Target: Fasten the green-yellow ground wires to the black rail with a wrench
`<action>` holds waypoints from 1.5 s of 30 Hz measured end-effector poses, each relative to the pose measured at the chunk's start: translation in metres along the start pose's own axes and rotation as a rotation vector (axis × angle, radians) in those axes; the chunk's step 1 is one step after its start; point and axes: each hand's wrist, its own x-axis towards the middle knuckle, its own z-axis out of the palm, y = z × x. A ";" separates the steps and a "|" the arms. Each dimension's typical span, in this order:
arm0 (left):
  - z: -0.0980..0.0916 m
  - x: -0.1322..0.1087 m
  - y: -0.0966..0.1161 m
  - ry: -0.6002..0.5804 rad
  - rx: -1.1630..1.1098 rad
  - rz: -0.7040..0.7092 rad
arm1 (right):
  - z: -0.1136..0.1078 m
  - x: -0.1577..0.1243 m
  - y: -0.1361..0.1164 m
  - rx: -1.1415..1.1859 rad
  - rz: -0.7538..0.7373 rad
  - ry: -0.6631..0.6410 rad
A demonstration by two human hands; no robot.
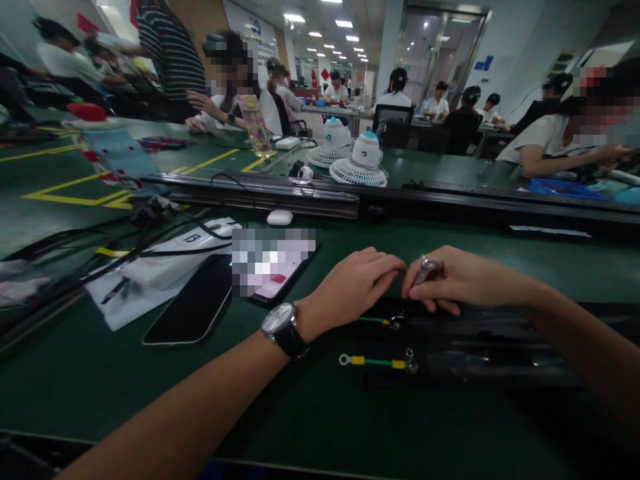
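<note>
Nearest the camera, the bare left forearm [210,393] slants across a broad, dark green tabletop [280,427]. On it, by the right arm, lie two long, glossy black bars, a near one [500,365] and a far one [480,328]; if the far one is not braced, sideways force could slide it. Over its left end, the right hand [457,277] pinches a silver metal piece [427,268], perhaps a tool, between thumb and fingers; should that grip slip, it could scratch the bar or knock the other hand. For the left hand [356,283] curls close by, fingers bent down, and whether it grips anything I cannot tell. Beneath them, a short green wire with a yellow sleeve [373,320] runs to the far bar; turning its fastened end might twist it. On the near bar, a matching green wire with yellow sleeves [383,363] pokes a silver ring terminal [345,359] past the edge, where a sweeping left wrist might snag and bend it.
</note>
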 end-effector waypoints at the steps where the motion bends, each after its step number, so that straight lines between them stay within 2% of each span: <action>1: 0.000 0.000 0.000 0.014 -0.011 -0.008 | -0.001 0.001 -0.002 0.018 -0.005 -0.032; 4: 0.000 0.000 0.000 0.024 -0.034 -0.018 | -0.003 0.003 -0.006 0.028 -0.027 -0.095; 8: -0.001 0.000 0.003 0.017 -0.054 -0.011 | -0.006 0.007 -0.006 0.016 -0.036 -0.115; 18: 0.000 -0.002 0.007 -0.007 -0.093 -0.034 | -0.007 0.007 -0.002 0.011 -0.004 -0.082; 25: 0.002 -0.004 0.004 0.039 -0.054 -0.111 | -0.006 0.007 -0.002 0.032 -0.003 -0.022; 31: 0.006 -0.003 0.005 0.000 -0.065 -0.099 | -0.009 0.007 0.000 -0.031 -0.059 -0.094; 40: 0.012 -0.003 0.006 -0.037 -0.089 -0.086 | -0.010 0.005 0.002 -0.027 -0.087 -0.092; 45: 0.001 -0.001 0.005 0.017 -0.052 -0.011 | -0.010 0.003 0.004 -0.002 -0.077 -0.078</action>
